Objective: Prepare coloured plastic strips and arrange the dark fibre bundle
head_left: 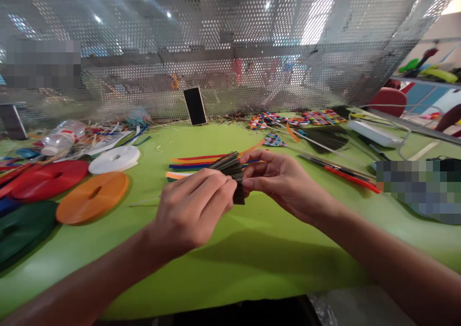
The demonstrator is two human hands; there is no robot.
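Note:
A dark, finely pleated fan-shaped piece (235,170), like a folded palm leaf, is held above the green table (252,249). My left hand (198,203) is closed around its left and lower part, covering some of it. At its right edge, my right hand (277,177) pinches it between thumb and fingers. Behind and beneath the hands lie several flat coloured strips (187,165) in red, orange, blue, green and white, side by side and partly hidden.
Rolls of strip stand left: white (124,159), orange (91,199), red (54,179) and green (25,230). A clear bottle (59,141) lies behind them. Red-handled scissors (353,178), a dark pleated fan (326,138) and woven patches (275,140) lie right. A phone (195,106) leans on the mesh.

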